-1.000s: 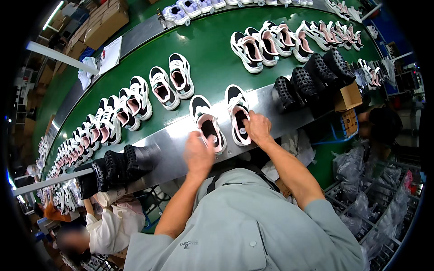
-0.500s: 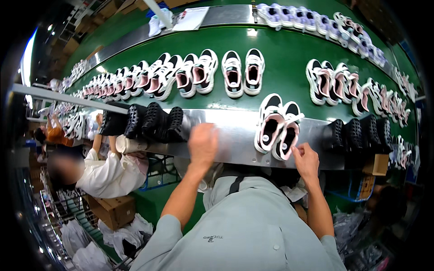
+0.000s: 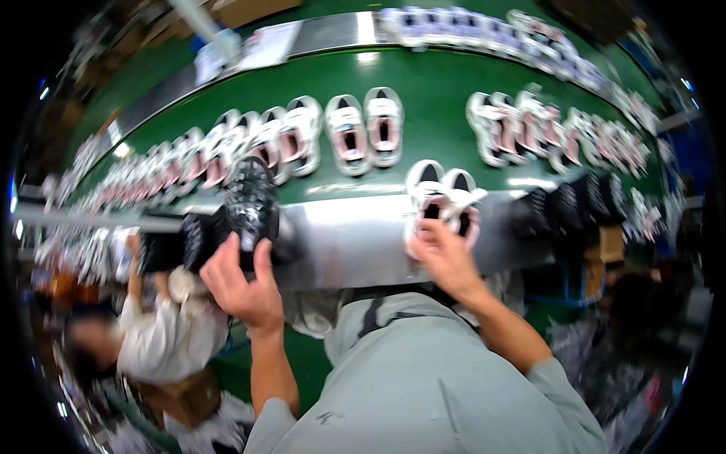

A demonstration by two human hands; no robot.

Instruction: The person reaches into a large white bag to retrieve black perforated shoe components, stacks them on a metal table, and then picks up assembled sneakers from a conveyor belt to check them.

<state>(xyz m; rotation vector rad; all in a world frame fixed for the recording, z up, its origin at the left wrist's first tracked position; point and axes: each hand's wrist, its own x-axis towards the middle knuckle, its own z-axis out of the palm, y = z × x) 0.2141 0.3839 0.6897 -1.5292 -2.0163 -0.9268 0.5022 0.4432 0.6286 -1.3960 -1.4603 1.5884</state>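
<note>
A: How is the left hand (image 3: 246,291) engaged, at about 8 o'clock?

B: It is clamped, thumb opposite fingers, on the near end of a black studded shoe form (image 3: 253,198) between 9 and 10 o'clock. The rounded far end is pointed toward 12; the near end may be gripped simply because it is the closest to be pinched.

A: And the right hand (image 3: 449,262)?

B: It is placed between 3 and 4 o'clock, at the opening of one shoe of a white-and-black pair (image 3: 425,189). Thumb and forefinger are brought close, but through blur and overlap it cannot be told whether the shoe is gripped or only touched.

A: Why might the pair be set that way?

B: It is stood side by side on the metal ledge (image 3: 340,238), between 2 and 3 o'clock. The heels are turned toward 6, probably so that the openings are kept within reach.

A: And the surroundings?

B: More black forms (image 3: 597,198) are lined up at 3 o'clock. On the green belt (image 3: 442,76), a row of shoes (image 3: 200,163) is packed closely around 10, presumably to save room.
</note>
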